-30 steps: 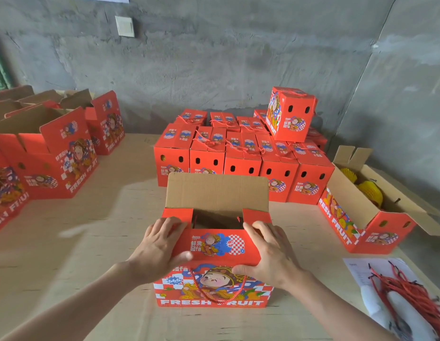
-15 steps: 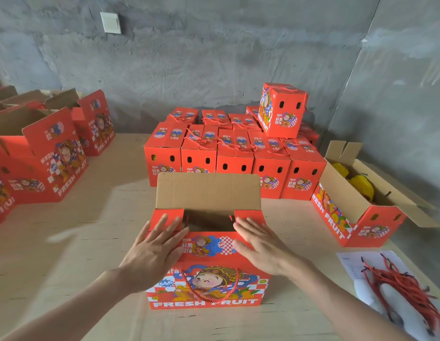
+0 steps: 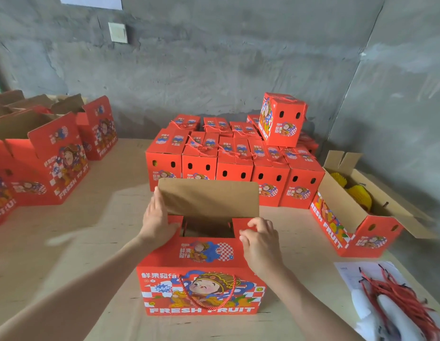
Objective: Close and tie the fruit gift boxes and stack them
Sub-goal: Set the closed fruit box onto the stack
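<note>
A red fruit gift box [image 3: 201, 286] with a red rope handle [image 3: 206, 295] on its front stands on the table right before me. Its near flap lies folded down, while the brown far flap [image 3: 209, 200] still stands upright. My left hand [image 3: 157, 217] touches that flap's left edge with straight fingers, thumb on the red side flap. With bent fingers, my right hand [image 3: 259, 242] presses on the right side flap. Behind, closed tied boxes [image 3: 236, 168] stand in rows, one more box [image 3: 283, 119] on top.
At the right stands an open box [image 3: 361, 227] with yellow netted fruit inside. Red cords [image 3: 391, 294] lie piled on white paper at the lower right. Several open boxes [image 3: 42, 163] line the left side. A concrete wall closes the back.
Both hands slid from the folded near flap toward the far side of the box. My left hand rose to the upright far flap's edge; the right went to the right side flap.
</note>
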### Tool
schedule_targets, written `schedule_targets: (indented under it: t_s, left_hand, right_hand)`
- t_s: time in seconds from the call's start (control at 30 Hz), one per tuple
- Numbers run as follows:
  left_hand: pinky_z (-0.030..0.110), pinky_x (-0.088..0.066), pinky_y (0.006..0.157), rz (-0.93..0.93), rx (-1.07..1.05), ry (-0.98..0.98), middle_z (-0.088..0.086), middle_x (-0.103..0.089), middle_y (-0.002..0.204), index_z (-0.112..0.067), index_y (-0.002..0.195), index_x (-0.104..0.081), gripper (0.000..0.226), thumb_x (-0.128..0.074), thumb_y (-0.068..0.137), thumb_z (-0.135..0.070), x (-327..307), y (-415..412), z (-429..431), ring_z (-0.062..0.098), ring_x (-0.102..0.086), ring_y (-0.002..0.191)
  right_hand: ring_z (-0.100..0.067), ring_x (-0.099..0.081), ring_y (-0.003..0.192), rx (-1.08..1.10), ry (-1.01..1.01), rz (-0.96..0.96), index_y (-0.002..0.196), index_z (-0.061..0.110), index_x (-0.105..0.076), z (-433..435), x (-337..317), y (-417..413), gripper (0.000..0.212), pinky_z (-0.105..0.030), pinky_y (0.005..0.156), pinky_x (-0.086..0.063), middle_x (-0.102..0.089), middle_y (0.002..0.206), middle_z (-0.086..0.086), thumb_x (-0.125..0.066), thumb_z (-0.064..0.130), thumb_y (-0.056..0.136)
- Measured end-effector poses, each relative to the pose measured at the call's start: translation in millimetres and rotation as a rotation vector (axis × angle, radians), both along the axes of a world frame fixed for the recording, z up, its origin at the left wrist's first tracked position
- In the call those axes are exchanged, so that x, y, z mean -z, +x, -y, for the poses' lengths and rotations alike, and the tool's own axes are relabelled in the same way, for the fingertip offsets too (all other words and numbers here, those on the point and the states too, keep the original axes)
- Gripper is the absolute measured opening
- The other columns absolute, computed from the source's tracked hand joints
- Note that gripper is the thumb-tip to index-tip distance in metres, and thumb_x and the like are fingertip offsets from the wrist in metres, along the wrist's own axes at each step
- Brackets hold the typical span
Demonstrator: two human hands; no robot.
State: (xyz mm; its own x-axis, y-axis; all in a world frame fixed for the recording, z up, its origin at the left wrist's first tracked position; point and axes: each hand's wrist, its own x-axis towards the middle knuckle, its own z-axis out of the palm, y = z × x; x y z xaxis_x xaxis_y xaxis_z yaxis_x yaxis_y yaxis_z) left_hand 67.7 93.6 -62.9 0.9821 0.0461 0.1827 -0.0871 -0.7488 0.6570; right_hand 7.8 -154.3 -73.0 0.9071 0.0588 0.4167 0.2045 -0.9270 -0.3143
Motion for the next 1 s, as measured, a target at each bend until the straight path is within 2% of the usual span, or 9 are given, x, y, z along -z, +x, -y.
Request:
schedule_targets:
  t_s: [0.1, 0.2, 0.3, 0.47, 0.53, 0.63, 0.73, 0.8, 1.0]
  left_hand:
    - [0.041, -0.039, 0.102, -0.006, -0.073, -0.331, 0.017, -0.035, 0.141, -0.014, 0.151, 0.007, 0.118, -0.08, 0.07, -0.004, -2.5, 6.6, -6.6, 0.03, -0.039, 0.128]
    - [0.05, -0.046, 0.097, -0.029, -0.192, -0.546, 0.015, -0.026, 0.139, -0.021, 0.151, -0.001, 0.118, -0.083, 0.067, -0.003, -5.4, 5.6, -18.4, 0.027, -0.048, 0.114]
    - [0.043, -0.049, 0.09, 0.02, -0.144, -0.433, 0.014, -0.037, 0.131, -0.01, 0.139, -0.033, 0.086, -0.08, 0.068, 0.003, -1.0, 2.0, -21.1, 0.026, -0.053, 0.107]
    - [0.027, -0.043, 0.072, 0.122, -0.064, -0.258, 0.005, -0.057, 0.107, -0.01, 0.1, -0.051, 0.04, -0.077, 0.071, 0.0, 7.0, -16.3, -26.1, 0.023, -0.056, 0.093]
    - [0.026, -0.046, 0.081, 0.14, 0.046, -0.297, 0.002, -0.061, 0.106, -0.011, 0.098, -0.054, 0.034, -0.072, 0.075, 0.006, 7.2, -22.2, -40.1, 0.024, -0.06, 0.1]
    - [0.029, -0.042, 0.098, -0.02, 0.271, -0.345, 0.002, -0.053, 0.131, -0.017, 0.114, -0.051, 0.045, -0.065, 0.073, -0.009, 9.0, -36.5, -61.6, 0.024, -0.05, 0.123]
    - [0.015, -0.047, 0.085, -0.225, 0.408, -0.23, -0.012, -0.035, 0.141, -0.025, 0.139, -0.032, 0.088, -0.073, 0.068, -0.058, 10.2, -50.5, -73.0, 0.016, -0.045, 0.125]
    - [0.026, -0.043, 0.096, -0.184, 0.357, -0.032, -0.013, -0.04, 0.136, -0.025, 0.146, -0.027, 0.11, -0.046, 0.059, -0.09, 6.4, -50.8, -69.5, 0.014, -0.041, 0.127]
    - [0.035, -0.023, 0.109, -0.088, 0.28, 0.578, 0.005, -0.046, 0.133, -0.011, 0.127, -0.042, 0.099, -0.037, 0.062, -0.086, -16.5, -15.1, -25.7, 0.023, -0.039, 0.126]
  right_hand:
    - [-0.016, -0.048, 0.105, 0.01, 0.074, 0.02, 0.093, 0.003, -0.07, -2.4, 0.0, 0.4, 0.02, -0.02, 0.085, -0.042, -0.055, 0.111, -0.006, -0.054, 0.014, 0.095]
    - [-0.019, -0.052, 0.099, -0.011, 0.102, 0.026, 0.086, 0.003, -0.069, -2.2, -0.5, -1.5, 0.018, -0.026, 0.085, -0.044, -0.061, 0.103, -0.007, -0.054, 0.009, 0.094]
    - [-0.02, -0.058, 0.088, -0.001, 0.148, 0.093, 0.089, 0.005, -0.065, -4.3, 0.1, -5.7, 0.004, -0.034, 0.078, -0.05, -0.066, 0.092, -0.007, -0.063, 0.008, 0.089]
    - [-0.028, -0.053, 0.114, 0.123, 0.291, 0.145, 0.117, -0.002, -0.052, -4.2, 0.2, -7.0, 0.05, -0.03, 0.089, -0.05, -0.056, 0.118, -0.016, -0.078, 0.014, 0.077]
    - [-0.036, -0.04, 0.131, 0.155, 0.292, 0.198, 0.117, -0.008, -0.049, -4.5, -0.7, -7.3, 0.061, -0.039, 0.104, -0.043, -0.043, 0.135, -0.026, -0.083, 0.012, 0.071]
    - [-0.027, -0.033, 0.135, 0.039, 0.432, 0.316, 0.111, -0.011, -0.045, -3.3, 0.5, -10.8, 0.065, -0.019, 0.108, -0.032, -0.032, 0.142, -0.031, -0.087, 0.006, 0.064]
    - [-0.022, -0.051, 0.121, -0.14, 0.502, 0.303, 0.112, -0.004, -0.05, -0.8, 3.3, -14.1, 0.053, -0.032, 0.103, -0.043, -0.053, 0.129, -0.018, -0.078, 0.02, 0.076]
    - [-0.02, -0.061, 0.104, -0.156, 0.352, 0.226, 0.108, 0.004, -0.061, 1.5, 2.2, -11.2, 0.027, -0.043, 0.093, -0.049, -0.065, 0.11, -0.006, -0.064, 0.022, 0.087]
    - [-0.021, -0.033, 0.13, -0.26, -0.235, -0.252, 0.137, 0.034, -0.047, 9.2, -22.3, 18.8, 0.038, -0.034, 0.107, -0.024, -0.042, 0.135, 0.0, -0.042, 0.039, 0.1]
